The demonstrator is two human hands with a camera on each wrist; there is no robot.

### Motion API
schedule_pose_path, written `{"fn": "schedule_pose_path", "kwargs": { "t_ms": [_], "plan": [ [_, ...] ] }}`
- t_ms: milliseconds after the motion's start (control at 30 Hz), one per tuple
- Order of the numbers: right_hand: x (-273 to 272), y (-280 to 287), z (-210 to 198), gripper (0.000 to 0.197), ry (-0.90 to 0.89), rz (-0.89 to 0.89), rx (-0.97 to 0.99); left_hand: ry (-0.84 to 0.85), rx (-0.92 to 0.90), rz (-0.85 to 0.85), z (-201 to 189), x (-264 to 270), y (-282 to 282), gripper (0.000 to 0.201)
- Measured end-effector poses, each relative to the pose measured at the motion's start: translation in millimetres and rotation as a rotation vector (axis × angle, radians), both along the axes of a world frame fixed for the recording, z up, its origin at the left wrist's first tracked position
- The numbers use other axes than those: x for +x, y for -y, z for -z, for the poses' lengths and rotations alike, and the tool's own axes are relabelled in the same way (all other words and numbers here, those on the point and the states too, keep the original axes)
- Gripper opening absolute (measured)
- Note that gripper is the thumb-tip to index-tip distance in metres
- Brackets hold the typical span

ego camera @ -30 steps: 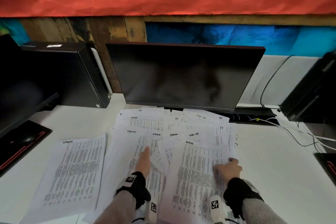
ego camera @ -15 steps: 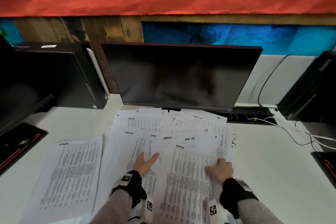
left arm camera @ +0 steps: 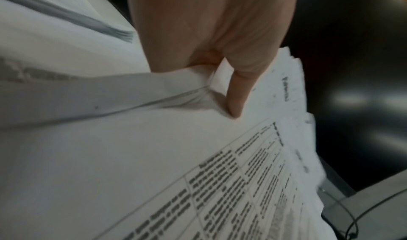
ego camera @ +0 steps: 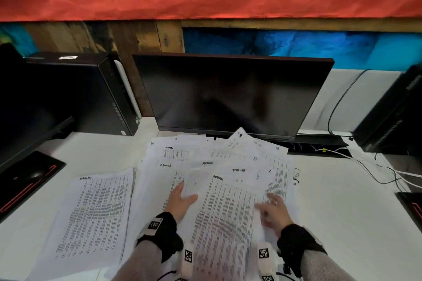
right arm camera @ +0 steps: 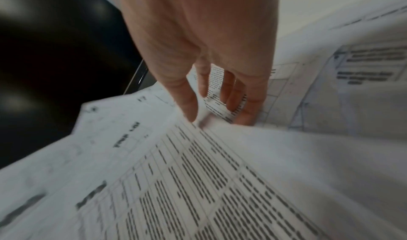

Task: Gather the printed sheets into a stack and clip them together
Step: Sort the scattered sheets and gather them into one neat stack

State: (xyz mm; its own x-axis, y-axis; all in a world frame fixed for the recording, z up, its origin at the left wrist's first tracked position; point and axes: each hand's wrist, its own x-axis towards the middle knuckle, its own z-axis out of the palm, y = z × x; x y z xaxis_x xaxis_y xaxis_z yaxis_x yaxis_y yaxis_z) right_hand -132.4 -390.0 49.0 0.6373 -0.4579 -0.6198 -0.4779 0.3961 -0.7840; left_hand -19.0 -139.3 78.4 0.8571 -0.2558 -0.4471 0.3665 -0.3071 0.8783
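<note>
Printed sheets (ego camera: 225,214) lie fanned and overlapping on the white desk (ego camera: 356,230) in front of the monitor. A separate neat sheaf (ego camera: 98,212) lies to their left. My left hand (ego camera: 182,194) pinches the left edge of the middle sheets, fingers under and thumb on top; the left wrist view shows the thumb (left arm camera: 236,95) pressing down on the paper (left arm camera: 154,148). My right hand (ego camera: 271,205) rests on the right side of the pile with fingers straight and spread; in the right wrist view its fingertips (right arm camera: 246,118) touch the sheets (right arm camera: 198,182). No clip is in view.
A dark monitor (ego camera: 228,93) stands just behind the papers. A black computer tower (ego camera: 91,93) is at the back left and another (ego camera: 392,109) at the right. Cables (ego camera: 376,166) trail across the right of the desk. A black mouse pad (ego camera: 27,185) lies far left.
My left hand went from lying flat on a sheet to slipping under the middle sheets with the thumb on top. The right hand slid left and nearer, and the sheets bunched inward.
</note>
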Motion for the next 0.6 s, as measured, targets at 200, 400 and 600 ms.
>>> {"fn": "schedule_pose_path", "kwargs": {
  "t_ms": [200, 400, 600],
  "plan": [
    [16.5, 4.2, -23.8, 0.089, 0.125, -0.100, 0.103, 0.048, -0.188, 0.036, -47.2, 7.8, -14.9, 0.037],
    [34.3, -4.6, -59.2, 0.045, 0.351, -0.245, 0.382, 0.072, -0.249, 0.000, -66.5, 20.0, -15.7, 0.036],
    [38.8, -26.1, -64.3, 0.038, 0.347, -0.157, 0.164, 0.149, -0.241, -0.098, -68.9, 17.7, -11.4, 0.036]
  ]
}}
